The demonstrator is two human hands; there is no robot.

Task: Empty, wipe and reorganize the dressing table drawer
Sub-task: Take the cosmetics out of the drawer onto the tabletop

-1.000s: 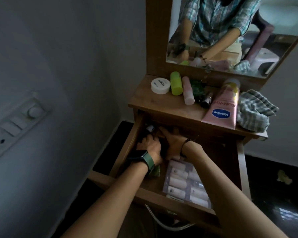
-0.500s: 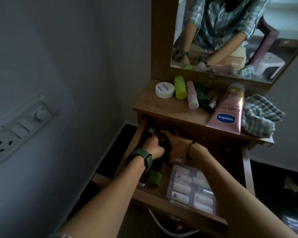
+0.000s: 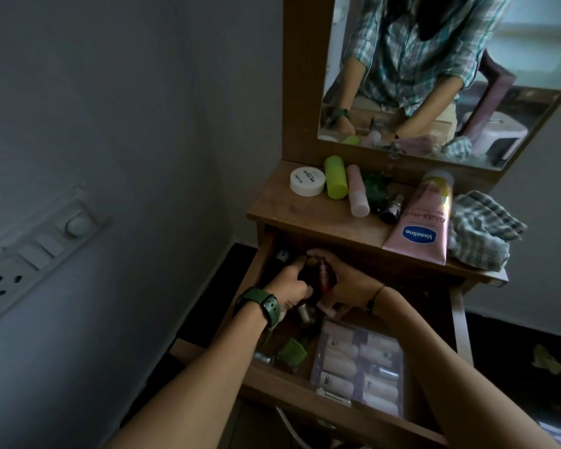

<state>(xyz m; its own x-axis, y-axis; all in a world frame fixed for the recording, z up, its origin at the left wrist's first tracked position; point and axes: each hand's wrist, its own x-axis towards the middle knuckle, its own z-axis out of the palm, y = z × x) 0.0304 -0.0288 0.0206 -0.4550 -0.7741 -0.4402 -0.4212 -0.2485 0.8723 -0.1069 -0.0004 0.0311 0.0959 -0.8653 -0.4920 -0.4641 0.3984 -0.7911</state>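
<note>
The wooden drawer (image 3: 305, 395) is pulled out under the dressing table top (image 3: 308, 218). Both my hands are inside its back left part, cupped together around a bunch of small dark bottles (image 3: 321, 275). My left hand (image 3: 289, 286), with a green watch, grips them from the left. From the right, my right hand (image 3: 347, 283) closes on the same bunch. A clear pouch of pale mini bottles (image 3: 360, 364) lies in the drawer's front right. Small green and metal-capped items (image 3: 292, 351) lie at the front left.
On the top stand a white jar (image 3: 307, 181), a green bottle (image 3: 336, 181), a pink bottle (image 3: 357, 196), a small dark bottle (image 3: 392, 209), a pink Vaseline tube (image 3: 421, 222) and a checked cloth (image 3: 483, 231). A mirror (image 3: 434, 76) rises behind. A switch panel (image 3: 42, 241) is on the left wall.
My hands have lifted a little and drawn back from the drawer's rear, now showing the dark bottles held between them. The view has shifted slightly.
</note>
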